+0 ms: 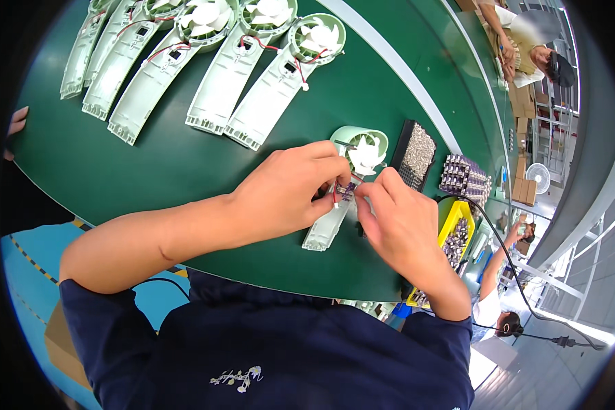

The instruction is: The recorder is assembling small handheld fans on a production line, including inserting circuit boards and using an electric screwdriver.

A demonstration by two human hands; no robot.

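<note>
Located pale green fan housing [324,231] on the green counter [150,184], directly in front of the wearer and under both hands, with round fan end pointing away and long shell angled back toward the body

Noted white fan blades [366,154] seated in the round end

Found left hand [287,188] reaching over the housing from its left side, with thumb and fingers drawn narrow beside a small purple part [346,190]

Found right hand [403,219] at the opposite side, with thumb and index finger likewise brought close together at the same part; cannot tell from this view which fingertips actually grip it

Observed red wire [335,194] by the left fingertips, ending in a small white connector

Recorded several similar housings [263,102] side by side toward the far left, with fans and red and dark wiring visible

To the right of the work, noted black tray [403,142] full of small pale parts [417,152], then stacked purple and silver parts [463,176], with yellow bin [451,220] of similar parts nearer the wearer

Sighted co-worker [526,41] at upper right, second co-worker [490,304] at lower right, and another person's hand [18,121] at the counter's left edge
</note>
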